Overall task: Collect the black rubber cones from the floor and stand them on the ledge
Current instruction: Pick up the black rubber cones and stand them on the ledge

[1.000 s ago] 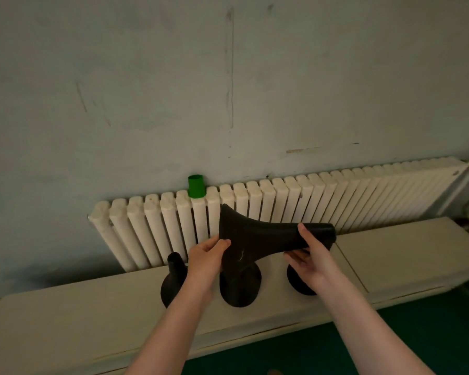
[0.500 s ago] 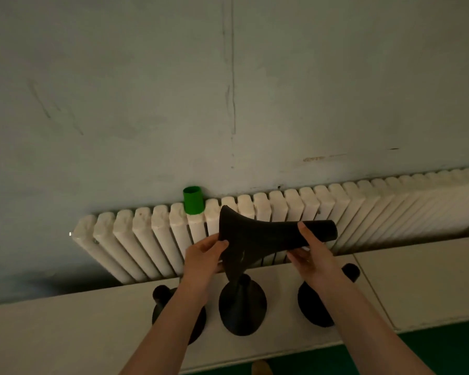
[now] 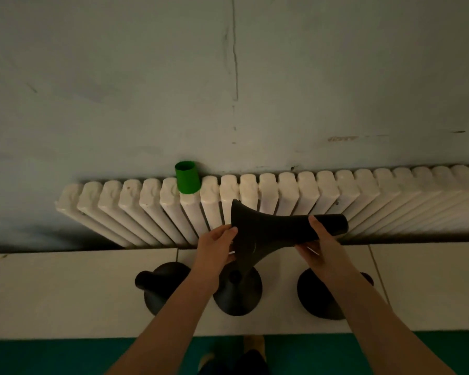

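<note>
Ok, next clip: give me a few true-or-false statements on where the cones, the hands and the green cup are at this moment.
1. The left hand and right hand both grip one black cone, held sideways. True.
2. That cone's wide base points to the person's right. False: the base is at the left hand, and the narrow neck is in the right hand.
3. Three more stand upright on the ledge: left cone, middle cone, right cone. True.
4. The green cup sits on the ledge. False: it stands on top of the radiator.
</note>
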Tool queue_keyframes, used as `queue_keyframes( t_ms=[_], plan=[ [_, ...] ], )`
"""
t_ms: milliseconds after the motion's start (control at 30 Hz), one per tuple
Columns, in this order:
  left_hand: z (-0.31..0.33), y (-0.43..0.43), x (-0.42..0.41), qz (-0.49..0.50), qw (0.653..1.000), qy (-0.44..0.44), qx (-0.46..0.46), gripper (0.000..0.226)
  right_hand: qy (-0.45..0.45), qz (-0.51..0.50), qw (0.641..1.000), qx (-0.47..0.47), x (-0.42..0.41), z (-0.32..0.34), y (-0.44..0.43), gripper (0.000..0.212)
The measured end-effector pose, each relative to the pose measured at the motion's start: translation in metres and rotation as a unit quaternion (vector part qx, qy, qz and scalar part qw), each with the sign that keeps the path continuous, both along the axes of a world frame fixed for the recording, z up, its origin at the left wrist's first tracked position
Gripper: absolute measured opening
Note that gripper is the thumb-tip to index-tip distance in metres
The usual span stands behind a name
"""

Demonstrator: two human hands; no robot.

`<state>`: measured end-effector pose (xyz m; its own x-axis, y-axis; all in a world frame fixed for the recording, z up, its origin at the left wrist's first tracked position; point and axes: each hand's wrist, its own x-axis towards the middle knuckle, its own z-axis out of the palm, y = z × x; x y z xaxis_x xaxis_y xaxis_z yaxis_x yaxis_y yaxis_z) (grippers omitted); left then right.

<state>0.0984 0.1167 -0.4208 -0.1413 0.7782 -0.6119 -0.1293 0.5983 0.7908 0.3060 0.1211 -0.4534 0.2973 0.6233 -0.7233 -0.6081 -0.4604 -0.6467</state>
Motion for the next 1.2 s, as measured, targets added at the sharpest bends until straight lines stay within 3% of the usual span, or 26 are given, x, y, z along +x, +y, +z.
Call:
queue_keyframes(
  t_ms=[167, 367, 700, 1200],
  plan=[
    [-0.018, -0.001, -0.004, 0.013, 0.999, 0.027, -0.035, 0.018, -0.008, 0.008, 0.999, -0.033, -0.004, -0.015, -0.001, 0.033],
    [-0.049, -0.006, -0.006, -0.010, 0.996, -0.008, -0.084, 0.015, -0.036, -0.005, 0.997, -0.071, -0.001, -0.032, -0.008, 0.064],
    [-0.104, -0.032, -0.026, 0.016, 0.973, -0.051, -0.223, 0.027, -0.102, 0.031, 0.988, -0.113, -0.021, -0.049, -0.031, 0.054],
    [-0.129, -0.038, -0.047, -0.006, 0.967, -0.053, -0.250, 0.039, -0.148, 0.051, 0.981, -0.118, -0.044, -0.068, -0.029, 0.054]
  ],
)
